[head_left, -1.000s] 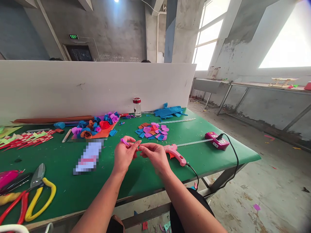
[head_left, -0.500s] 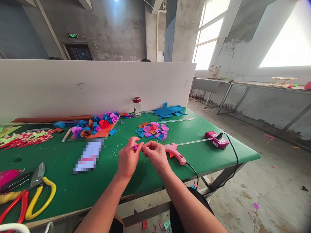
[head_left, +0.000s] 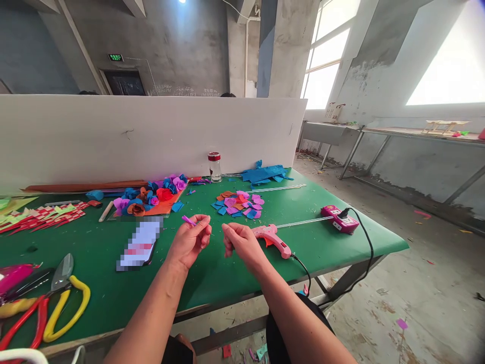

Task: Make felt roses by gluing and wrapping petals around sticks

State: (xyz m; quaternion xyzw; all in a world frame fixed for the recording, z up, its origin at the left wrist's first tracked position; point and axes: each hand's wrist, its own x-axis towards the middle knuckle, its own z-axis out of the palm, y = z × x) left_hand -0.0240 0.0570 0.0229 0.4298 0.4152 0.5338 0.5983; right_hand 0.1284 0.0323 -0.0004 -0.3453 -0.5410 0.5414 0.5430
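Note:
My left hand (head_left: 190, 239) pinches a small rolled piece of purple paper (head_left: 188, 221), whose end sticks out to the left above the thumb. A short gap to the right, my right hand (head_left: 241, 242) has its thumb and fingers pressed together; whatever they hold, if anything, is too small to make out. Just beyond my right hand lies a pink glue gun (head_left: 273, 239) with a clear glue stick in its back. Behind both hands is a pile of cut paper petals (head_left: 238, 203) in purple, blue and brown.
Paper flowers (head_left: 151, 196) lie at the back left, near a phone (head_left: 140, 243). Pruning shears (head_left: 62, 293) rest at the front left. A lidded glass jar (head_left: 214, 168) and blue paper (head_left: 265, 174) stand by the white board. A pink power socket (head_left: 340, 219) sits at right.
My hands have come apart. The left one has moved left and turned with the purple paper, while the right one has stayed near the glue gun.

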